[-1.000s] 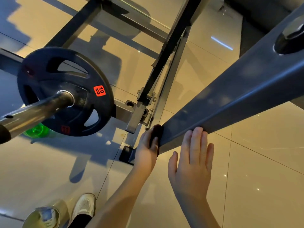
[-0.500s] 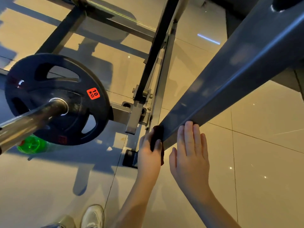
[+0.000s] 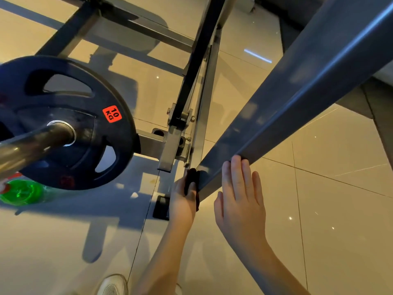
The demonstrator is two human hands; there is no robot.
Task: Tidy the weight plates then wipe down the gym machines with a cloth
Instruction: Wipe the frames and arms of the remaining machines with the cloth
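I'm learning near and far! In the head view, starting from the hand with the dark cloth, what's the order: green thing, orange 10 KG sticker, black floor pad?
1. black floor pad, just left of the left hand gripping the cloth.
2. orange 10 KG sticker, up and left, on the weight plate.
3. green thing, far left on the floor.

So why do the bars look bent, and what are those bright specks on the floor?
Head view: the wide lens likely bows the grey beam; the glossy floor mirrors lights as specks and one streak; the weight plate casts a soft shadow beneath; the dark cloth is murky in dim light.
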